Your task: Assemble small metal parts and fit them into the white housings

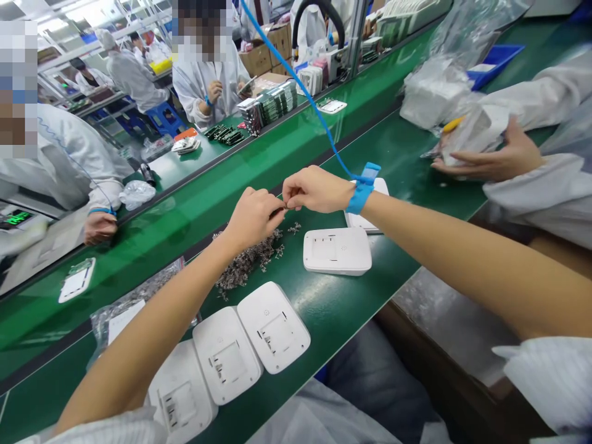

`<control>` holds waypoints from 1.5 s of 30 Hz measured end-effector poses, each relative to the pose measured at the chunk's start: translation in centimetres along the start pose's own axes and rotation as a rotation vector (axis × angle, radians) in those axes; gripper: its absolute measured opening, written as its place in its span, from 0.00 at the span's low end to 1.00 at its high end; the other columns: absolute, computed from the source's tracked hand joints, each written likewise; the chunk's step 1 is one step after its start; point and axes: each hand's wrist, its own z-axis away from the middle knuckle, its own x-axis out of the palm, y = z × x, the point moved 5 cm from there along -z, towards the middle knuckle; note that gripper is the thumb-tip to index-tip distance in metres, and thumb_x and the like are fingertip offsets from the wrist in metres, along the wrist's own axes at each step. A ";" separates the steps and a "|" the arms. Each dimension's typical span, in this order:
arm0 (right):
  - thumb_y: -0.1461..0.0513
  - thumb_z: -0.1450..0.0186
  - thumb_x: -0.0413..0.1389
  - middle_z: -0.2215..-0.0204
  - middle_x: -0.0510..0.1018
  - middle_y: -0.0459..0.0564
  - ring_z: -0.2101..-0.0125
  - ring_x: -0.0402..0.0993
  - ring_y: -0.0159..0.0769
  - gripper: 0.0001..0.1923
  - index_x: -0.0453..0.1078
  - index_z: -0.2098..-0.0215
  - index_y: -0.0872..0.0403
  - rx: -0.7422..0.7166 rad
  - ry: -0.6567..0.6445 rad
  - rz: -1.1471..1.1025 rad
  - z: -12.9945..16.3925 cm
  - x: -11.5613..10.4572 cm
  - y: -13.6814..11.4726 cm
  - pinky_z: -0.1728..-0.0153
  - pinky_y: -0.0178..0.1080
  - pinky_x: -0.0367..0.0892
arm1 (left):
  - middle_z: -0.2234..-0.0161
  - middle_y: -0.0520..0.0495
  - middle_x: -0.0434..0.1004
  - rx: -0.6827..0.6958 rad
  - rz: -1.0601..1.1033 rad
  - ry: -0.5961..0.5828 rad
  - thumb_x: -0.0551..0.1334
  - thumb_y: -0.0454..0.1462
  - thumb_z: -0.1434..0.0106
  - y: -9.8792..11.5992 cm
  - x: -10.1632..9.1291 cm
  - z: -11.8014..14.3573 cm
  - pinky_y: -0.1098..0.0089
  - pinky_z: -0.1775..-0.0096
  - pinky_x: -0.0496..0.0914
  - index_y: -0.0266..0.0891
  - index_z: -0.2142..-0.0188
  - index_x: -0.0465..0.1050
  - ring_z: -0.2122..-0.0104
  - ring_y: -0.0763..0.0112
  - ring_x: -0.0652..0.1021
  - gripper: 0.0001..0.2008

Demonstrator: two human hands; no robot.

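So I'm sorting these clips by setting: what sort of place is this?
Most likely an electronics assembly line: a long green bench with identical white housings, a pile of small metal parts, a blue grounding wrist strap, and co-workers in white coats.

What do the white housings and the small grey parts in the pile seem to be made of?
White housings: likely moulded plastic, matte, with smooth rounded corners and recessed slots. Pile of small parts: probably metal, grey with a dull glint; too small to be sure.

Both bare forearms outstretched, left hand (252,216) and right hand (317,188) fingertip to fingertip, fingers pinched together.
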 end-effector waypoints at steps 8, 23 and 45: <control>0.57 0.33 0.55 0.68 0.72 0.51 0.58 0.69 0.41 0.11 0.69 0.73 0.50 -0.216 -0.034 0.075 2.2 -0.2 -1.5 0.59 0.45 0.65 | 0.74 0.52 0.73 -0.101 0.511 -0.059 0.55 0.42 0.33 -0.8 0.0 0.6 0.71 0.68 0.64 0.38 0.67 0.76 0.73 0.73 0.70 0.14; 0.61 0.38 0.62 0.76 0.75 0.47 0.76 0.70 0.31 0.08 0.68 0.70 0.55 0.256 0.386 -0.760 4.6 1.6 -2.8 0.74 0.36 0.64 | 0.78 0.51 0.67 0.259 -0.237 0.492 0.55 0.36 0.30 1.4 -1.2 1.9 0.64 0.67 0.54 0.38 0.69 0.69 0.75 0.70 0.66 0.10; 0.56 0.28 0.48 0.74 0.71 0.49 0.72 0.67 0.37 0.17 0.68 0.74 0.47 -0.547 0.191 0.268 4.1 -0.8 -5.5 0.67 0.45 0.66 | 0.80 0.56 0.62 -0.108 0.711 0.180 0.56 0.40 0.34 0.6 0.6 1.6 0.75 0.74 0.58 0.37 0.74 0.66 0.79 0.78 0.62 0.13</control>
